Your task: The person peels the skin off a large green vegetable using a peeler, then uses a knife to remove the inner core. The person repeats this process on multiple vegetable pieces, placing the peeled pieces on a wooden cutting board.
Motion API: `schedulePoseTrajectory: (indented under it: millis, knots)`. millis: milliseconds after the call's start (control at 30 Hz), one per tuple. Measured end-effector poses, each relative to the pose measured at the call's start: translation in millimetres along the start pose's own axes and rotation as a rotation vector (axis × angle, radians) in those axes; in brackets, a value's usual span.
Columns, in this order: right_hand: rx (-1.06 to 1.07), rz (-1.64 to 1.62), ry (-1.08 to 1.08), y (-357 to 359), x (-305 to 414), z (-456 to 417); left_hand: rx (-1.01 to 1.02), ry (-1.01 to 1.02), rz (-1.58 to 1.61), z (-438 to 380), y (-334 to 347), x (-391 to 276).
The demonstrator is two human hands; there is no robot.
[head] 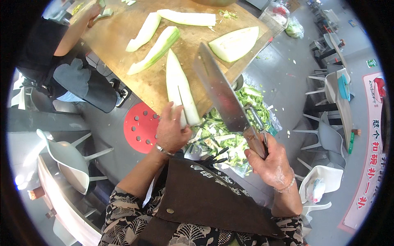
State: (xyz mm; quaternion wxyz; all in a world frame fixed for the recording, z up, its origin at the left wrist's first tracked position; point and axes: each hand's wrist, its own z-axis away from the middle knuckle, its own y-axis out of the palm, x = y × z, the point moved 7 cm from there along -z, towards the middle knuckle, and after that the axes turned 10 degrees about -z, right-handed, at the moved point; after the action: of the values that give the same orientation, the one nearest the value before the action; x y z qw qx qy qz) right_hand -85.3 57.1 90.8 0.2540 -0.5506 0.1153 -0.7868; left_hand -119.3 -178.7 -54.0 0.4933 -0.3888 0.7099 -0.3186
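My left hand (174, 129) grips the near end of a pale green, peeled gourd piece (178, 86) that has a long slit along it and lies on the wooden board (123, 70). In my right hand (272, 163) are the wooden handle of a broad cleaver (223, 95) and, it seems, a metal peeler (256, 118). The cleaver's blade is raised to the right of the slit piece. Further up the board lie a curved strip with green skin (157, 52), two paler pieces (146, 32) (187, 17) and a thick wedge (235, 44).
Below the board's near right edge is a heap of chopped greens and peelings (227, 138) on plastic. A red stool (140, 127) stands under the near corner. At left, a co-worker's arm (74, 33) reaches over the board. White chairs (326, 138) stand at both sides.
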Motion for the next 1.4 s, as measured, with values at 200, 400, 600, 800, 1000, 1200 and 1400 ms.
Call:
schedulePoseTrajectory:
  millis: [200, 400, 600, 800, 1000, 1200, 1400]
  knots:
    - [-0.103, 0.007, -0.003, -9.6, -36.4, -2.0, -0.065, -0.053, -0.060, 4.3, -30.7, 57.3]
    - [-0.064, 0.195, -0.077, -13.6, -45.2, -10.2, 0.160, -0.413, -0.088, -25.2, -26.0, 153.2]
    - [-0.004, 0.274, -0.126, -18.8, -39.6, -17.6, 0.192, -0.667, 0.670, -64.4, 4.7, 150.8]
    - [0.101, 0.324, -0.241, -13.5, -41.5, -14.3, 0.190, -0.506, 0.555, -105.7, 26.5, 149.1]
    - [0.153, 0.310, -0.178, -2.3, -35.9, -4.1, 0.218, -0.503, 0.529, -124.5, 49.5, 159.4]
    - [0.168, 0.223, -0.099, 9.3, -40.8, -4.7, 0.207, -0.492, 0.548, -133.1, 51.1, 154.3]
    - [0.208, 0.204, 0.012, 13.1, -47.2, -4.8, 0.080, -0.457, 0.581, -132.5, 51.5, 148.8]
